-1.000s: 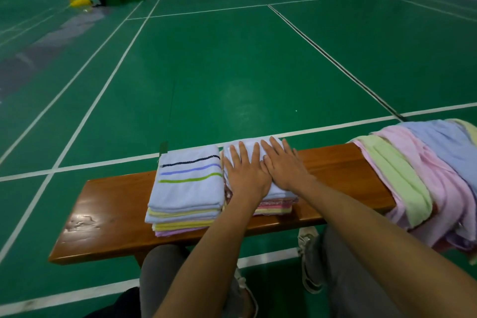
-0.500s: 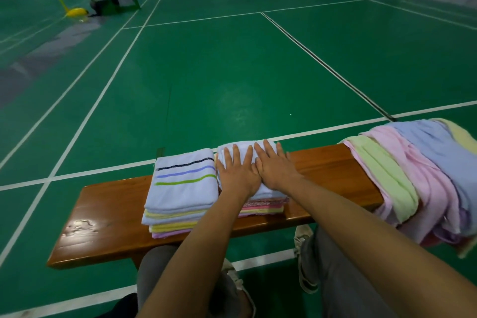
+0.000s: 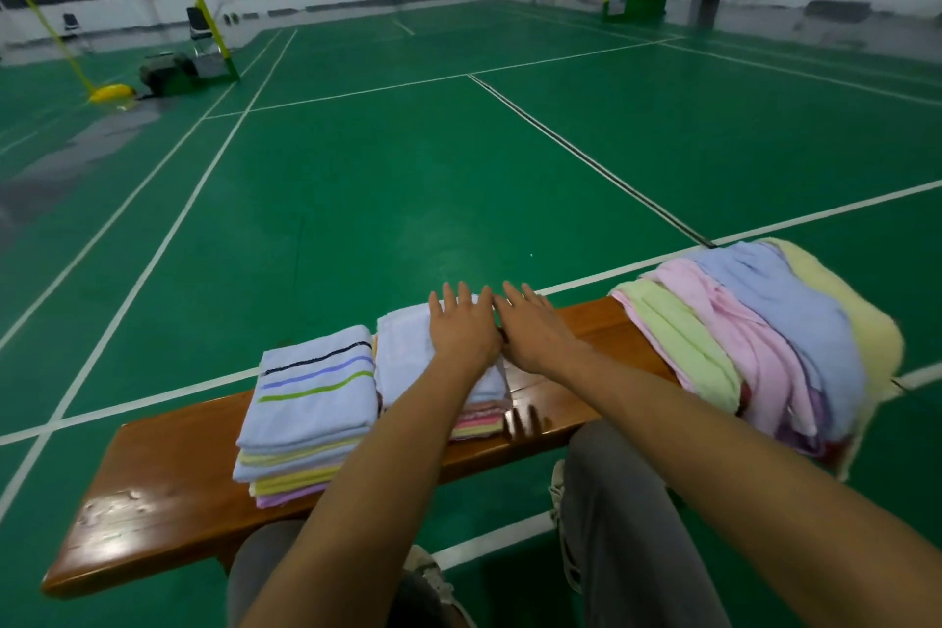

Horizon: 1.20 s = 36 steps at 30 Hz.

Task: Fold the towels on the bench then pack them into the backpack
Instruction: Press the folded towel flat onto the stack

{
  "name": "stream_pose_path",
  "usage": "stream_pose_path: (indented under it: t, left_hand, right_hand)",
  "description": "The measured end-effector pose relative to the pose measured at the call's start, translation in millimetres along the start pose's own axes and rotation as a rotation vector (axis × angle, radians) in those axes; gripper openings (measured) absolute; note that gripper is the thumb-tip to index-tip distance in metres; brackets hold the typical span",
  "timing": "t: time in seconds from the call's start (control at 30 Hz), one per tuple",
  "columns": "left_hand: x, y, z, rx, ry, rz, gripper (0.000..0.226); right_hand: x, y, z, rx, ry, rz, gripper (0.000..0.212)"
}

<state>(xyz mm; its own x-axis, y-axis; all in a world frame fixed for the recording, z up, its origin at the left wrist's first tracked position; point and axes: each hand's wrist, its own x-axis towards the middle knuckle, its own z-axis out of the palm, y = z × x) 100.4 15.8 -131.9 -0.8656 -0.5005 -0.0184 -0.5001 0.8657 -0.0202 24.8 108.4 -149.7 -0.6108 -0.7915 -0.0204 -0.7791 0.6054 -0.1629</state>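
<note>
A person's left hand [image 3: 461,334] lay flat, fingers straight, on a folded pile [image 3: 433,357] at mid-bench [image 3: 168,490]; the right hand [image 3: 530,337], fingers also straight, hovered just right of it. A second folded stack [image 3: 311,403] sat left of that pile, while loose towels [image 3: 754,337] waited at the bench's right end. No backpack was visible; packing seemingly remained.
</note>
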Motion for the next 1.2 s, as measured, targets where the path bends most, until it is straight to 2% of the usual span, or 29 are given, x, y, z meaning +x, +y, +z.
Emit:
stream_pose_path:
  t: [0.3, 0.6, 0.77, 0.87, 1.0, 1.13, 1.2]
  left_hand:
    - [25.2, 90.6, 4.1, -0.059, -0.001, 0.129, 0.059]
    - [47.4, 177.7, 24.1, -0.125, -0.073, 0.291, 0.045]
    - [57.9, 205.3, 31.1, -0.149, -0.117, 0.379, 0.031]
    - [68.4, 220.1, 39.4, -0.187, -0.167, 0.365, 0.032]
    - [81.9, 241.2, 68.9, -0.363, -0.363, 0.271, 0.046]
    - [96.2, 251.4, 92.8, -0.567, -0.418, 0.191, 0.034]
    - [98.3, 256.3, 92.8, -0.651, -0.444, 0.174, 0.032]
  right_hand:
    - [-27.6, 88.6, -18.8, -0.049, 0.020, 0.118, 0.069]
    - [-51.2, 171.3, 12.4, 0.007, 0.001, 0.345, 0.068]
    - [-57.4, 206.5, 31.7, -0.003, -0.042, 0.476, 0.048]
    - [-55.9, 221.9, 40.7, -0.010, -0.048, 0.530, 0.047]
    - [-53.7, 236.5, 53.1, 0.046, -0.019, 0.638, 0.041]
    - [-52.0, 240.0, 59.1, 0.018, 0.109, 0.666, 0.045]
    - [-51.1, 248.8, 63.7, 0.020, 0.140, 0.683, 0.037]
